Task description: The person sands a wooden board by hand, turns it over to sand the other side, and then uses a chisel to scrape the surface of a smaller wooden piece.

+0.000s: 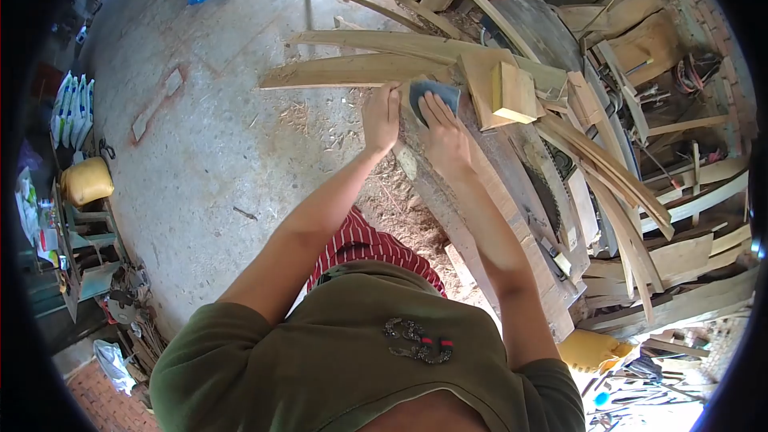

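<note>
My right hand (445, 132) presses a dark blue-grey sheet (435, 98), which looks like sandpaper or cloth, against the end of a wooden piece on the workbench (480, 180). Just to its left, my left hand (382, 118) holds the near edge of the wood, fingers pressed together. Most of the wooden piece is hidden beneath the hands and sheet. Long curved planks (344, 72) extend leftward beyond the hands. A pale wooden block (514, 93) stands on the bench to the right.
Long wood strips (616, 172) lie across the bench's right side, near a saw blade (544, 188). Scrap wood (688, 264) is piled further right. Shavings (400, 200) cover the floor beside the bench. A yellow container (86, 181) stands at the far left.
</note>
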Tool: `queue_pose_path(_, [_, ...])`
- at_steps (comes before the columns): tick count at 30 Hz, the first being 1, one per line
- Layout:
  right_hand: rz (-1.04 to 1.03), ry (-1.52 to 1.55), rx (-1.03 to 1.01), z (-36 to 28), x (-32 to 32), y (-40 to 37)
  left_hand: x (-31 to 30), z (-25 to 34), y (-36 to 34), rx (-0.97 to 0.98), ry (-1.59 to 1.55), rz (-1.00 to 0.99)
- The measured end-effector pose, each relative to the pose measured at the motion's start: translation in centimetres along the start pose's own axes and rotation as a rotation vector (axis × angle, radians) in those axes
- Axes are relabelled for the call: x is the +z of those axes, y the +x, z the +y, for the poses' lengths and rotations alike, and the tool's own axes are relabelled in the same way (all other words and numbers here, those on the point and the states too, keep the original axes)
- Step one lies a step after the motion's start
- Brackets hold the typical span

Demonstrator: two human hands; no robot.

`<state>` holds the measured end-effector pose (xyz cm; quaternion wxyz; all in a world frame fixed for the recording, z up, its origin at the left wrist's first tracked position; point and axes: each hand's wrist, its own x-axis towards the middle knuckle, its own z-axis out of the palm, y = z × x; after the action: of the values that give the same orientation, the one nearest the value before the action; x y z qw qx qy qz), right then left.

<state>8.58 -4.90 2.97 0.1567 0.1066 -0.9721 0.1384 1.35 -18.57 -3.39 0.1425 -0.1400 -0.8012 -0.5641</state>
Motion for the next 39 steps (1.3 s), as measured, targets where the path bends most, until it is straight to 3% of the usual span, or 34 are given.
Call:
queue_pose_path(4, [-0.134,0.126,0.005,0.1,-4.3,-7.1,1.1,1.0,-0.6,-0.019,0.064,0.198])
queue_pose_path(7, [-0.168,0.092,0.001,0.4,-4.3,-7.5,1.5,0.8,-1.1,-0.075,0.131,0.232])
queue_pose_path(9, [-0.148,0.084,0.009,-0.2,-2.8,-3.4,1.5,0.8,-1.0,-0.047,0.085,0.265])
queue_pose_path(14, [-0.074,0.012,0.058,-1.4,1.7,5.5,1.6,0.5,-1.0,-0.007,0.041,0.247])
queue_pose_path(16, [-0.076,-0.040,0.050,-1.2,2.0,5.1,1.5,0.0,-1.1,-0.108,0.004,0.175])
queue_pose_path(23, [-0.131,-0.087,0.169,-2.9,-2.3,-5.2,2.0,-0.4,-0.9,-0.051,0.018,0.213])
queue_pose_path(29, [0.062,-0.037,0.260,-2.1,1.3,1.8,2.0,-0.5,-0.7,0.036,-0.087,0.163])
queue_pose_path(31, [0.031,0.023,0.214,-1.4,1.5,0.8,1.6,0.1,-0.8,0.000,-0.101,0.153])
queue_pose_path(35, [-0.045,-0.164,0.444,-1.8,-3.1,-10.4,1.8,-0.7,-1.0,-0.041,-0.091,0.139])
queue_pose_path(39, [0.056,-0.052,0.609,-3.2,-5.2,-15.7,1.7,-0.3,-1.1,-0.015,-0.093,0.137])
